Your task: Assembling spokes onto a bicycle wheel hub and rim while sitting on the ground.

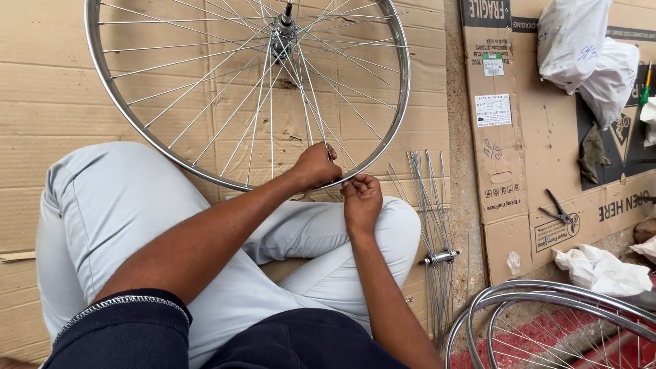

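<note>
Seen from the head camera, a spoked bicycle wheel (249, 89) is laid flat on sheets of brown cardboard (48, 89) spread over the floor, its near rim resting against the crossed legs (123, 219) of the seated person, which are clad in pale grey trousers. The left hand (316, 165) is placed on the near part of the rim, its fingers (329, 152) curled and pressed together around a spoke just inside the rim. The right hand (361, 199) is held just below the rim, touching it, with its fingertips (350, 183) pinched on something small at the rim; what is pinched cannot be told. The two hands are set just beside each other. The hub (283, 31) is seen at the far side of the wheel, near the top edge.

To the right of the knee, a bundle of loose spokes (427, 198) is laid on the cardboard, with a second hub (439, 257) lying across it. Further right, pliers (559, 213) are rested on a flattened carton (519, 171). White plastic bags (588, 48) are seen at the upper right, and two more chrome rims (547, 301) are stacked at the lower right.
</note>
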